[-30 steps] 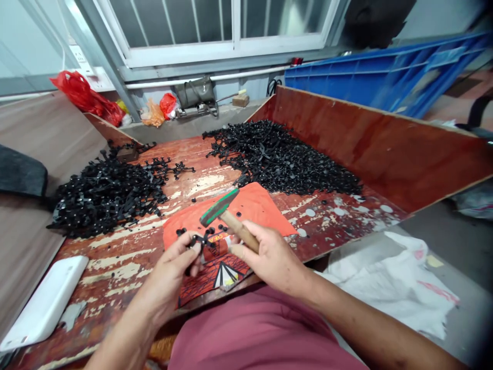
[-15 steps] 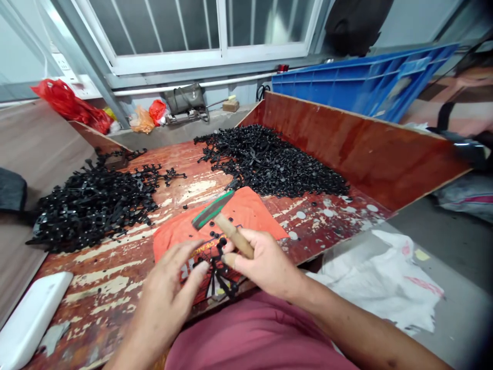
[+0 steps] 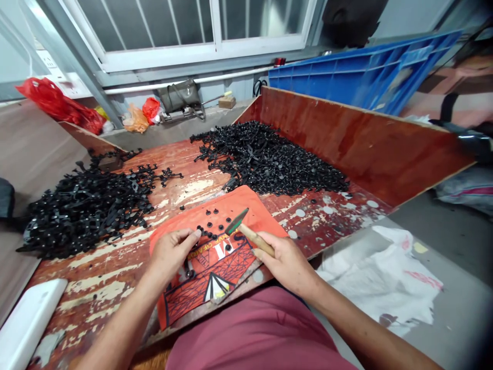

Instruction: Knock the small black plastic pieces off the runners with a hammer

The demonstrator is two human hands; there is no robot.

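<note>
My right hand (image 3: 283, 259) is closed round the wooden handle of a tool (image 3: 256, 240) with a green-edged dark blade (image 3: 236, 222), which points up and left over the orange cloth (image 3: 252, 203). My left hand (image 3: 173, 252) is at the cloth's left side, thumb and forefinger together at a small black piece; whether they grip it is too small to tell. Several small round black parts (image 3: 221, 227) lie on the cloth between the hands. The cloth lies flat at the table's front edge and bears a printed pattern.
Tangled black parts (image 3: 88, 205) are heaped at the left, and a larger black pile (image 3: 269, 159) lies against the red-brown board (image 3: 354, 133). A white object (image 3: 33, 318) lies front left. A blue crate (image 3: 339, 82) stands behind; a person (image 3: 472, 97) is at the right.
The tool and my right hand have moved right. My left hand has drawn back left, its thumb and forefinger now together. The black branched piece between my hands is gone from there; more round parts show.
</note>
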